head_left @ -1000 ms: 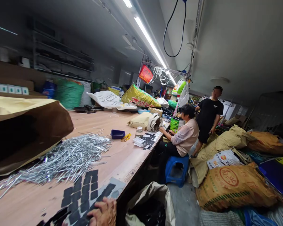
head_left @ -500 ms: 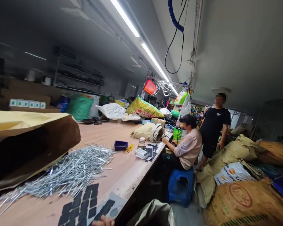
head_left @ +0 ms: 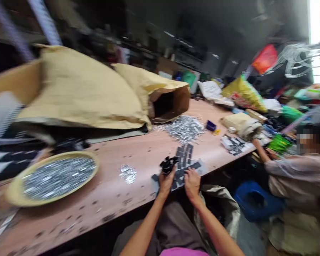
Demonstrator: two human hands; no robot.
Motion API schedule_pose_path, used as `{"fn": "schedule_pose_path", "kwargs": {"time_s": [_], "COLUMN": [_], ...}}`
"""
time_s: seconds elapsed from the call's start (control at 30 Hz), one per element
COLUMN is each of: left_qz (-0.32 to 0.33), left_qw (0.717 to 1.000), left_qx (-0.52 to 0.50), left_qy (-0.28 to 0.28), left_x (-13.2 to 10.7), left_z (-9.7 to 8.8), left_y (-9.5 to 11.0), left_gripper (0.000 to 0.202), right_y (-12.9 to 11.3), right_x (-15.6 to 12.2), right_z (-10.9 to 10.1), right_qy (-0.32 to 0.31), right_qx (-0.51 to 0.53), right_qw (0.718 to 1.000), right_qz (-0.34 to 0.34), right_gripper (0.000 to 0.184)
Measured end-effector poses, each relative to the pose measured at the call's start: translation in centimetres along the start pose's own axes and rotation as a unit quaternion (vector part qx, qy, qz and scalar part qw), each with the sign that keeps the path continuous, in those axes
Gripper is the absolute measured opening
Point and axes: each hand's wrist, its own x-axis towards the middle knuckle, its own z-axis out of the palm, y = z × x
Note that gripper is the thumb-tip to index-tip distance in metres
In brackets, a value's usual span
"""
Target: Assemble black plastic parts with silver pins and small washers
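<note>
head view has swung down from the room to the bench: left hand point(head_left: 166, 180) now grips a clump of black pads point(head_left: 168, 164); right hand point(head_left: 192, 181) lies flat on the pad sheet point(head_left: 185, 160). work under way.

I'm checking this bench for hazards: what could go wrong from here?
The left hand holds a bunch of black pieces loosely; some could drop. The sheet of black pads under the right hand lies at the table edge and might slide off. Loose metal pins nearby could prick fingers.
</note>
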Motion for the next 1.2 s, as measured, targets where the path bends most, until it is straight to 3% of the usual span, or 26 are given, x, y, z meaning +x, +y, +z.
{"fn": "schedule_pose_path", "kwargs": {"time_s": [0.1, 0.23, 0.37, 0.5, 0.6, 0.7, 0.87, 0.93, 1.03, 1.1, 1.2], "left_qz": [-0.02, -0.022, -0.045, -0.06, -0.058, -0.079, -0.086, -0.088, -0.067, -0.051, -0.042], "left_qw": [0.998, 0.998, 0.996, 0.994, 0.995, 0.994, 0.994, 0.994, 0.996, 0.996, 0.995], "left_qx": [0.038, 0.06, 0.071, 0.087, 0.085, 0.068, 0.055, 0.057, 0.052, 0.045, 0.042], "left_qy": [0.038, 0.027, 0.009, -0.006, -0.02, -0.023, -0.027, -0.032, -0.041, -0.052, -0.074], "left_x": [1.5, 1.4, 0.9, 0.8, 0.8, 0.8, 0.5, 0.3, -0.1, -0.4, -1.0], "left_z": [0.4, 0.0, -1.1, -2.0, -2.2, -2.0, -1.5, -1.5, -1.6, -1.7, -1.5], "left_y": [-1.8, -1.5, -0.2, 0.0, 0.4, 1.2, 2.0, 2.1, 2.2, 2.1, 2.1], "left_gripper": [0.025, 0.027, 0.03, 0.029, 0.03, 0.031, 0.029, 0.026, 0.025, 0.027, 0.03], "right_y": [1.6, 2.9, 3.4, 3.8, 4.0, 3.9, 2.7, 1.6, -1.1, -3.2, -5.6], "right_x": [4.3, 12.3, 20.0, 23.2, 23.1, 22.3, 21.1, 20.1, 17.4, 15.1, 12.0], "right_z": [-2.0, -3.4, -2.1, 0.1, 0.7, 0.0, -3.1, -4.7, -7.3, -9.0, -10.3], "right_qy": [-0.045, -0.038, -0.046, -0.072, -0.087, -0.102, -0.128, -0.135, -0.119, -0.096, -0.094], "right_qx": [0.11, 0.113, 0.089, 0.08, 0.081, 0.073, 0.07, 0.125, 0.312, 0.402, 0.448], "right_qw": [0.993, 0.993, 0.995, 0.994, 0.993, 0.992, 0.988, 0.983, 0.941, 0.906, 0.883], "right_qz": [-0.022, 0.023, 0.029, 0.022, 0.019, 0.031, 0.042, 0.015, -0.06, -0.09, -0.101], "right_gripper": [0.029, 0.028, 0.028, 0.03, 0.029, 0.029, 0.022, 0.033, 0.05, 0.045, 0.033]}}
